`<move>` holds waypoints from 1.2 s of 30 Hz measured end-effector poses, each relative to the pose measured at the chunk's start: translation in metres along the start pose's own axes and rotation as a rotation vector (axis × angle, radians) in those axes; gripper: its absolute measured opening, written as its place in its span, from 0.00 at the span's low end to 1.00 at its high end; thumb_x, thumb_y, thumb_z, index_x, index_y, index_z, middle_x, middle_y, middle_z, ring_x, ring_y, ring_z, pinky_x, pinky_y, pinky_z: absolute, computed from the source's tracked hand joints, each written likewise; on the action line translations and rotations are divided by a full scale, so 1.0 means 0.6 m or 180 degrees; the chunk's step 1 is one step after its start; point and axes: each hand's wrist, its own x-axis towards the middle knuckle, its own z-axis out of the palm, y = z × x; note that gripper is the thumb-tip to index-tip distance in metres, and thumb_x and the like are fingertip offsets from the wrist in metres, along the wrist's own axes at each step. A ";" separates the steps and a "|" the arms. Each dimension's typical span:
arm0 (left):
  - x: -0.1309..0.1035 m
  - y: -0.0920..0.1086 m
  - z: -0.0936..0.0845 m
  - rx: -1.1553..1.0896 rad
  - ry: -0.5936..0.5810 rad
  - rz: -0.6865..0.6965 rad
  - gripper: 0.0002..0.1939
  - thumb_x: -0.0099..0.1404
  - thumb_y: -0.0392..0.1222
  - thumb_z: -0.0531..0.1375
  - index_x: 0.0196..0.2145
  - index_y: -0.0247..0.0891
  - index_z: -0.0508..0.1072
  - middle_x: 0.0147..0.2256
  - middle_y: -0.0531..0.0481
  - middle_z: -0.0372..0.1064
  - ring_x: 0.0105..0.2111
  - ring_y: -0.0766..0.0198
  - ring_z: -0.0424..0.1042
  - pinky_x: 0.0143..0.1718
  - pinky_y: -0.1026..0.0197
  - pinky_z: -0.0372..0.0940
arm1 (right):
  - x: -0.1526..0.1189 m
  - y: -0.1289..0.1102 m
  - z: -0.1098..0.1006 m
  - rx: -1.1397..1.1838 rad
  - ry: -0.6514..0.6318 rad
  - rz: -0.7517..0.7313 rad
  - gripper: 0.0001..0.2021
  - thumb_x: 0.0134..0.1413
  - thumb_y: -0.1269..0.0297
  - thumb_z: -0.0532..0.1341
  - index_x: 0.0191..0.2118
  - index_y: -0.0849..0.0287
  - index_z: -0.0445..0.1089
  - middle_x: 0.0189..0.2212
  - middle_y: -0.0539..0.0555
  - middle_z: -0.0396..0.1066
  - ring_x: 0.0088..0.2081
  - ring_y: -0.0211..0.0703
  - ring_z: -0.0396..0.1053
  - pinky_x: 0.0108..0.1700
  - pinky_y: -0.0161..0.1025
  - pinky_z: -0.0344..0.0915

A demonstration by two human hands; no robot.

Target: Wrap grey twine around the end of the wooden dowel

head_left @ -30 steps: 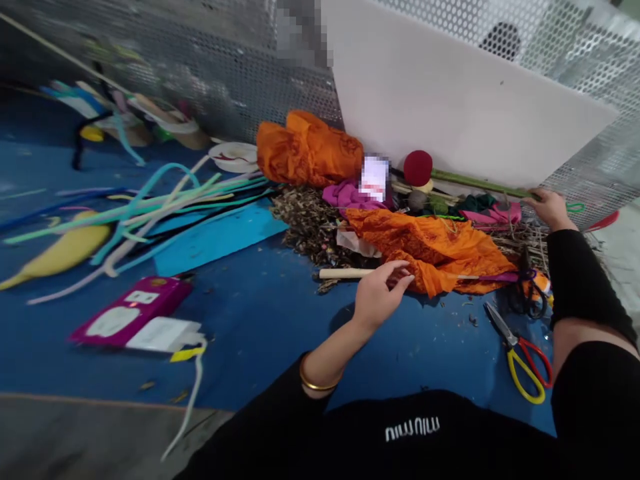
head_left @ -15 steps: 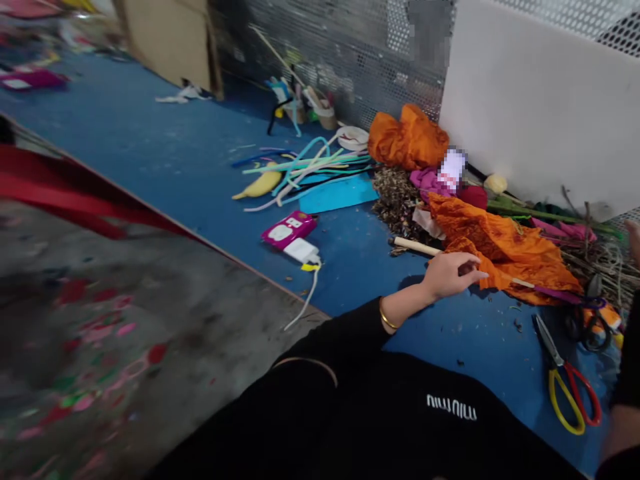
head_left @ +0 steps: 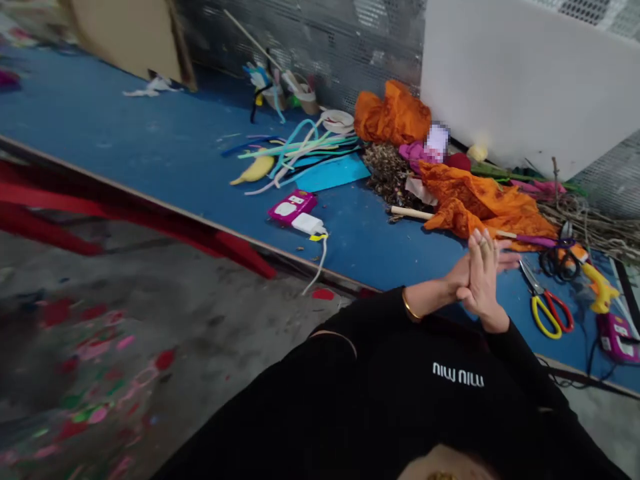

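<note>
Orange cloth [head_left: 485, 193] near left hand [head_left: 457, 275] and right hand [head_left: 481, 280], pressed together; strips [head_left: 259, 77] in cup [head_left: 281, 101]

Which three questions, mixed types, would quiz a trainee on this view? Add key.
1. True or false: the left hand and right hand touch each other.

2. Which of these is nearest the hands?
A) yellow banana
B) scissors with yellow and red handles
C) brown cardboard

3. Fill in: the gold bangle is on the ___ wrist.

Key: 1 true; 2 B; 3 left.
</note>
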 end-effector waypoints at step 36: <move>0.199 -0.065 -0.033 0.4234 -0.0703 0.0389 0.17 0.77 0.43 0.51 0.52 0.34 0.76 0.52 0.35 0.73 0.54 0.47 0.69 0.53 0.51 0.60 | -0.144 0.083 -0.015 -0.0117 -0.0019 0.1453 0.16 0.74 0.55 0.53 0.46 0.58 0.76 0.43 0.59 0.80 0.47 0.50 0.74 0.53 0.46 0.65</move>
